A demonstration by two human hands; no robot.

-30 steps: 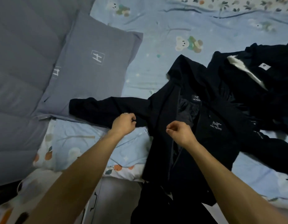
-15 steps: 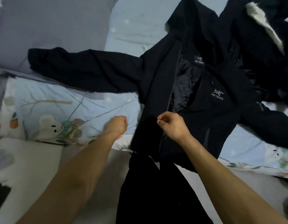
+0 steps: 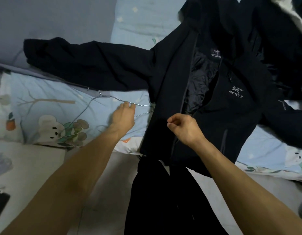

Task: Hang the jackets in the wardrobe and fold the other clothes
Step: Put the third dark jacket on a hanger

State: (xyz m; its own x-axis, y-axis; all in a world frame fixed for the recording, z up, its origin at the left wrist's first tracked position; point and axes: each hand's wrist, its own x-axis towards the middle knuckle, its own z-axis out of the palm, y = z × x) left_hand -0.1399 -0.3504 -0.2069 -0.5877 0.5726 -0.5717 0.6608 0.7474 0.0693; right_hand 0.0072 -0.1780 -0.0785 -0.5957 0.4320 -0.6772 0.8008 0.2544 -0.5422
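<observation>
My left hand (image 3: 124,117) has moved off the sleeve and now has its grip pinched on the wire hanger (image 3: 102,106) lying on the bed (image 3: 45,99). My right hand (image 3: 185,128) still holds the open jacket (image 3: 206,99) front edge, so I judge loading the hanger comes next.

A bed fills most of the frame, covered by a light blue sheet (image 3: 50,106) printed with cartoon bears, mushrooms and bare branches. A grey-blue pillow (image 3: 50,17) lies across the upper left. Below the sheet's edge, pale floor (image 3: 33,168) runs along the bottom of the frame. The light is dim and cool, with soft shadows.
</observation>
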